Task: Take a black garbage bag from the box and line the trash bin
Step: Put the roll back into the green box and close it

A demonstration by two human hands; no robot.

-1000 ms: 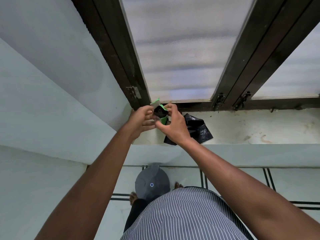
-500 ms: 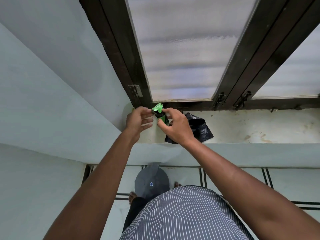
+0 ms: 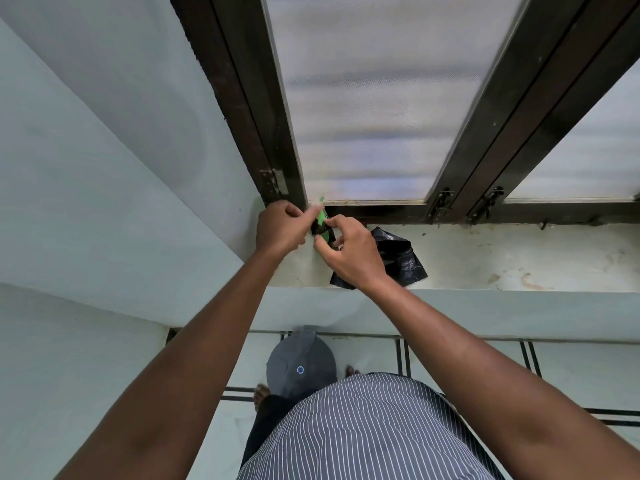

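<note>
Near the centre of the frame, a person stands at a window ledge (image 3: 502, 258) with both arms stretched forward. The left hand (image 3: 278, 225) has its fingers curled around the edge of a small green box (image 3: 321, 211), and the right hand (image 3: 349, 251) pinches the box and the dark roll showing at its mouth between thumb and fingertips. Just right of the right hand, a crumpled black garbage bag (image 3: 398, 258) lies on the ledge, partly hidden by the wrist. In the lower middle of the frame, on the floor below the ledge, stands a grey trash bin (image 3: 301, 365) with its domed lid closed. Judging by this, the task is at an early stage: a bag seems to be out of the box, the hands are busy with the box itself, and the bin has yet to be opened and lined. The ledge is pale painted concrete, stained and scuffed toward the right. Above it, filling the upper half of the frame, are frosted window panes (image 3: 381, 98) in dark wooden frames with metal latches. Pale green walls fill the left side, and the floor is light tile with dark lines. A striped shirt (image 3: 363, 431) fills the bottom edge.
</note>
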